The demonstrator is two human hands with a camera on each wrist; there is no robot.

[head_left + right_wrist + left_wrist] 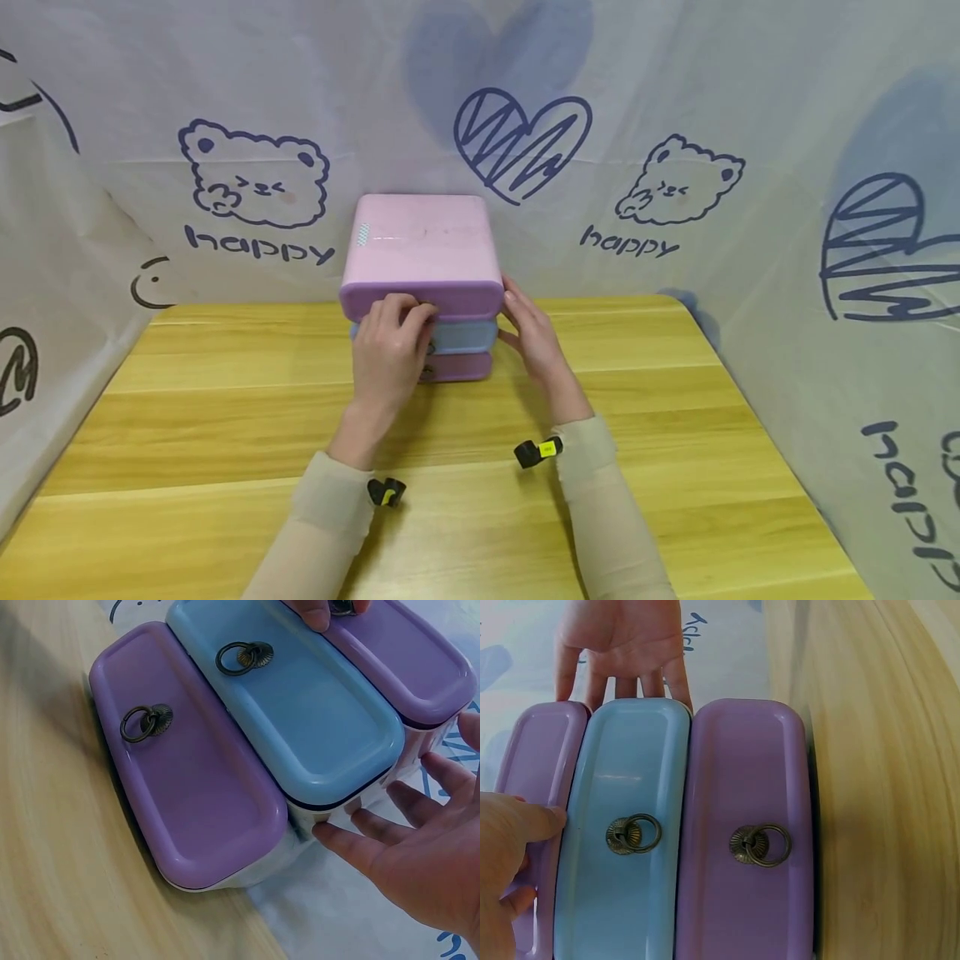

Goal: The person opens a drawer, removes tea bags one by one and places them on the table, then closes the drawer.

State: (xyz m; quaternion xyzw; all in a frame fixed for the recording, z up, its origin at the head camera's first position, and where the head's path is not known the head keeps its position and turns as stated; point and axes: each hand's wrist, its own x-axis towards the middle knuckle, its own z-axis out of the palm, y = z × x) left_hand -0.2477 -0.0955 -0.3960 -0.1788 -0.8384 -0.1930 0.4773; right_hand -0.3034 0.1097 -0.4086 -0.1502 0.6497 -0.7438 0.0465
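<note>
A small chest of drawers [423, 237] with a pink top stands at the back of the table. Its top drawer [471, 302] is purple, the middle drawer [626, 900] light blue and the bottom drawer [742, 780] purple. My left hand [386, 346] is at the top drawer's front, its fingers curled about the ring pull [342, 607], which is partly hidden. Brass ring pulls hang on the lower two drawers, such as the blue drawer's ring [646, 832]. With fingers extended, my right hand [536, 337] touches the chest's right side. All three drawers look closed.
The wooden table [210, 433] extends on both sides and in front. Right behind the chest hangs a white cloth [390, 125] printed with bears and hearts. Black wrist cameras sit on both sleeves, one at the right cuff [538, 452].
</note>
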